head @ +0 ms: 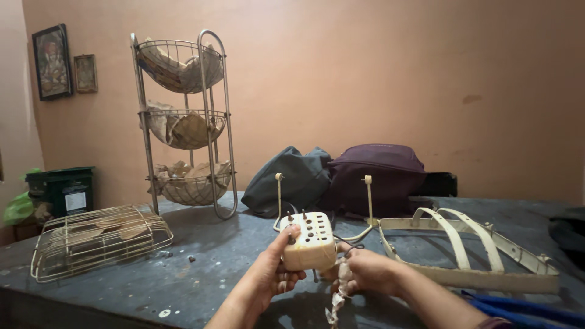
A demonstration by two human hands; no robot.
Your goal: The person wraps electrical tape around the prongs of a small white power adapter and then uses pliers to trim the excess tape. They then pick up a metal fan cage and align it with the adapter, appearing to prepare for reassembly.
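My left hand point(273, 275) grips a cream boxy appliance part point(309, 240) with several small holes and knobs on its face, thumb up along its left side. A bent wire bracket point(368, 207) with two upright prongs rises from behind it. My right hand point(365, 273) holds the part's lower right side, where a dark wire and a frayed pale cord point(339, 298) hang down. Both hands hover just above the dark grey tabletop point(213, 262).
A cream metal frame point(469, 256) lies at the right. A wire cage grille point(97, 240) sits at the left. A three-tier wire basket stand point(186, 125) stands behind. A grey bag point(292, 180) and a purple bag point(378, 176) lean on the wall. A green box point(61, 190) sits far left.
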